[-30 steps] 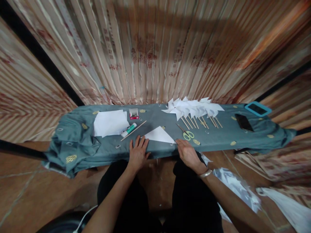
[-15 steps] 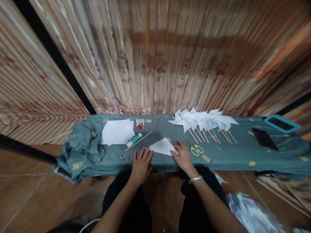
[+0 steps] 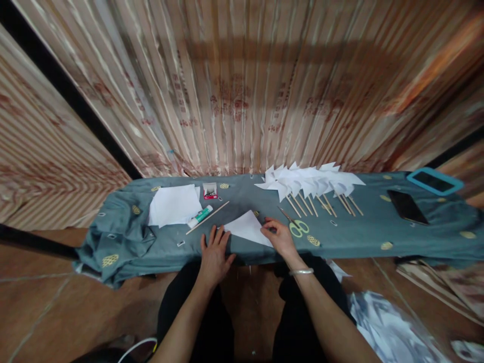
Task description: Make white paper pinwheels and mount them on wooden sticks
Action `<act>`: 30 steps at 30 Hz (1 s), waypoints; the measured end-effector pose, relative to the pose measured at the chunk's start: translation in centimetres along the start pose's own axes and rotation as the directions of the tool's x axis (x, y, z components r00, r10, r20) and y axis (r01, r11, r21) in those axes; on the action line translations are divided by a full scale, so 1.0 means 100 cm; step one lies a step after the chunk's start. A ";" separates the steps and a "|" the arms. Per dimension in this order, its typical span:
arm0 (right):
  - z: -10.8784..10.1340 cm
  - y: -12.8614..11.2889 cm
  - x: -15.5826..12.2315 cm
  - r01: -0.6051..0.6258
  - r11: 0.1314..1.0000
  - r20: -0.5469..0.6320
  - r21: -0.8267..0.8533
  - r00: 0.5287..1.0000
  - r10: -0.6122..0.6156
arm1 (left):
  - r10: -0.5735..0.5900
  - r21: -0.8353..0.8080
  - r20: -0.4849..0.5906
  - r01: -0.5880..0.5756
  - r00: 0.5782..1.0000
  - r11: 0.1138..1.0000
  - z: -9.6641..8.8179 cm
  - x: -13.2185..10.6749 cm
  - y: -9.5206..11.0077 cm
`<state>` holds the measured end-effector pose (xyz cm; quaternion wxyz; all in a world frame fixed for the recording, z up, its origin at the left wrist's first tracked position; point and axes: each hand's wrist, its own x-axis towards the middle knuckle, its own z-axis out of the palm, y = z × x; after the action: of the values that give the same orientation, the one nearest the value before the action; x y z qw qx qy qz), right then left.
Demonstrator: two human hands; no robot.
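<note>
A white sheet of paper point(image 3: 247, 228), folded to a triangle, lies on the cloth-covered table in front of me. My left hand point(image 3: 216, 254) rests flat with fingers spread, its fingertips at the paper's left corner. At the right edge of the paper, my right hand point(image 3: 279, 236) has thumb and fingers drawn together in a pinch on it. Just right of that hand lie scissors point(image 3: 299, 228) with light green handles. A thin wooden stick point(image 3: 207, 218) and a green-and-white glue stick point(image 3: 200, 216) lie beyond my left hand.
White paper sheets point(image 3: 174, 204) are stacked at the left, near a small red-and-white box point(image 3: 210, 191) of pins. Several paper pinwheels point(image 3: 310, 181) on sticks lie at the back right. Farther right are a black phone point(image 3: 407, 206) and a blue-framed device point(image 3: 434, 181). A bag of paper point(image 3: 389, 322) sits on the floor.
My right hand's thumb and fingers have come together at the paper's right edge. My left hand has moved slightly toward me. The whole view has shifted a little.
</note>
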<state>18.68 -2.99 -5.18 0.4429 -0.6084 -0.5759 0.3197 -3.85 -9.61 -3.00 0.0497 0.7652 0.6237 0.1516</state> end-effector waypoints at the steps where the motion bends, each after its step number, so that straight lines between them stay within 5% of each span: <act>1: -0.001 0.000 -0.001 -0.006 1.000 0.010 0.021 1.000 0.006 | 0.001 -0.001 0.004 -0.001 1.000 1.000 0.000 0.000 0.000; 24: 0.004 -0.010 -0.009 -0.073 0.991 0.103 0.109 0.993 0.062 | -0.014 0.018 -0.035 0.014 0.999 1.000 0.001 -0.008 -0.004; 30: -0.012 -0.030 -0.021 -0.023 0.999 -0.009 0.040 1.000 0.023 | -0.039 -0.174 -0.140 0.014 0.989 0.985 0.000 -0.005 -0.006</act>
<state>18.20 -5.44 -2.27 0.4538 -0.6075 -0.5604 0.3333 -4.47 -10.02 -3.22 0.0731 0.7368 0.6205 0.2585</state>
